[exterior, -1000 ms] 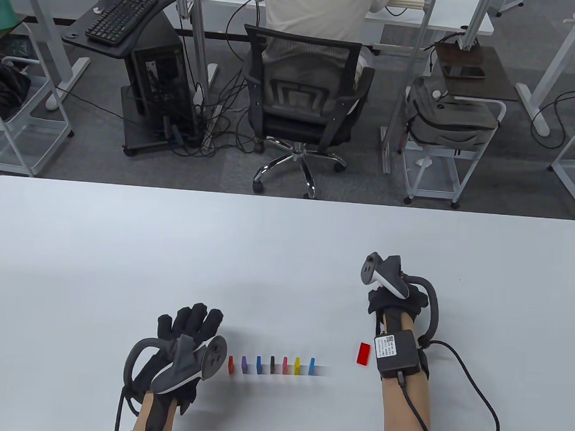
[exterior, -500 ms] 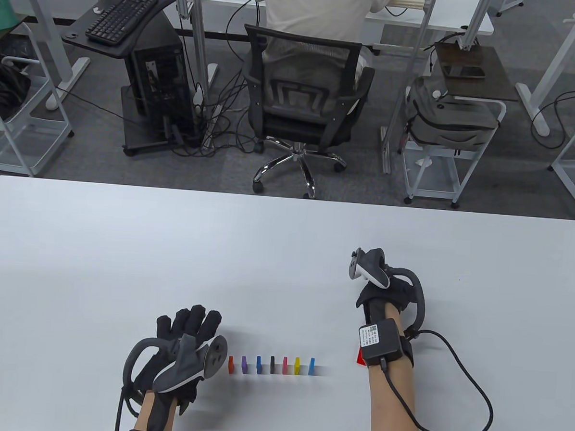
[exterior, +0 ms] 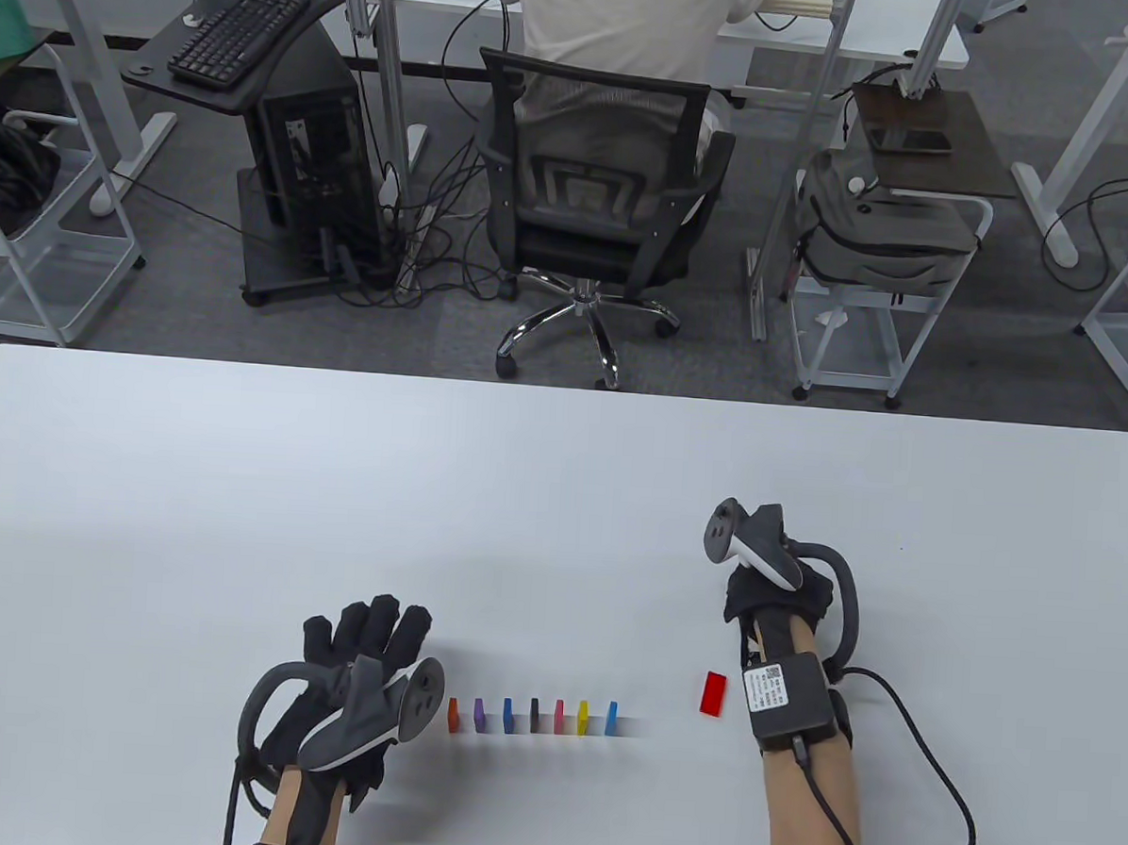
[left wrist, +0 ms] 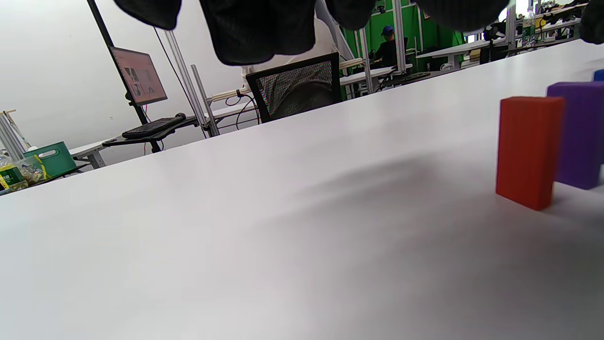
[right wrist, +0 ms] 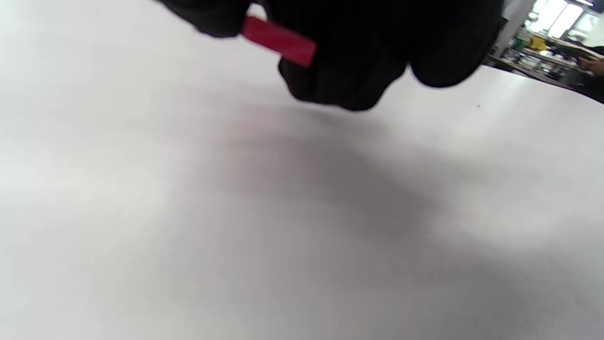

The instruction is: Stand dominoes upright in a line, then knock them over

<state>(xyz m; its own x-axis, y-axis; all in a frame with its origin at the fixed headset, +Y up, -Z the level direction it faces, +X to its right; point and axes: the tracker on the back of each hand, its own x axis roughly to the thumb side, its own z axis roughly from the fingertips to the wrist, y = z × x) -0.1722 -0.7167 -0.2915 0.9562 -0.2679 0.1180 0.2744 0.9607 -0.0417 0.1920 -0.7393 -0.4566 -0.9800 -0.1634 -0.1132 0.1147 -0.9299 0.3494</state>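
Several coloured dominoes stand upright in a row [exterior: 532,714] near the table's front, from an orange domino [exterior: 454,714] on the left to a blue domino [exterior: 612,716] on the right. My left hand [exterior: 369,631] rests flat just left of the orange domino [left wrist: 527,151], with straight fingers [left wrist: 255,28] that hold nothing. A purple domino [left wrist: 578,134] stands right behind it. My right hand [exterior: 774,592] hovers to the right of the row, and its fingers [right wrist: 358,61] pinch a red domino [right wrist: 279,40]. Another red domino [exterior: 714,693] lies flat beside my right wrist.
The white table [exterior: 240,481] spreads wide behind and beside the row. Beyond its far edge a person sits in an office chair [exterior: 594,207], with a keyboard stand [exterior: 235,28] and carts around.
My right hand swung left, its wrist covering the flat red domino, then came back right, and that domino shows again. The left hand and the row stayed in place.
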